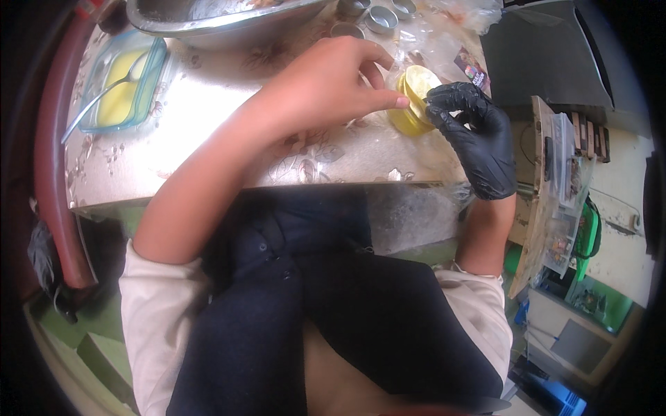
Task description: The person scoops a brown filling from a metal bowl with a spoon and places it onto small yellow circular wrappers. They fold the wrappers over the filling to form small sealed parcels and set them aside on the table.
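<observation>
A small stack of yellow round pieces that look like paper baking cups [411, 123] is between my hands, over the right part of the table. The upper one is tilted and shows a pale inner face. My bare left hand [341, 82] reaches across from the left, its thumb against the stack's near left edge and its forefinger curved behind. My right hand [480, 135], in a black glove, pinches the right edge of the upper cup between thumb and fingertips. Some fingertips are hidden behind the cups.
A glass dish [158, 76] of yellow liquid with a spoon [114, 87] stands at the left. A large metal basin [208, 28] and several small round tins [382, 19] are at the far side. Clear plastic wrapping [451, 31] lies near a dark box [548, 52] on the right.
</observation>
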A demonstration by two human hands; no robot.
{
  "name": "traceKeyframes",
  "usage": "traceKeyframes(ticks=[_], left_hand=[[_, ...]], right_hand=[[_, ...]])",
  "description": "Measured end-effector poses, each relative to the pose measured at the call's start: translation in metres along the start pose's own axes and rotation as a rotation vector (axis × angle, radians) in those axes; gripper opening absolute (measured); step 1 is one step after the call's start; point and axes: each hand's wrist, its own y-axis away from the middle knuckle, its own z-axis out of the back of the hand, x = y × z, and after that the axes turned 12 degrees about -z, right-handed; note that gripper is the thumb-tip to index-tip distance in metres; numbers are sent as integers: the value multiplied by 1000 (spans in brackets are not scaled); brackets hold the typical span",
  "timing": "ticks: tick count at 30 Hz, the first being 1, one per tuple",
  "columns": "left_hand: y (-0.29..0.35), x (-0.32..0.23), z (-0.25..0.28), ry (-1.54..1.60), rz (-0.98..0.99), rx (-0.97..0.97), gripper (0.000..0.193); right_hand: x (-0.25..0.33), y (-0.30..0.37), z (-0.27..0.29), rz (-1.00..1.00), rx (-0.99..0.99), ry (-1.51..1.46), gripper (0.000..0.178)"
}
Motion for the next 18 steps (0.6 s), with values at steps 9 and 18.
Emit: traceKeyframes(ticks=[9, 18], left_hand=[[-1, 6, -12, 18, 5, -62, 55], [-2, 6, -17, 20, 74, -74, 58]], right_hand=[[5, 4, -8, 169, -68, 119, 15], [-16, -10, 17, -30, -200, -290, 16]])
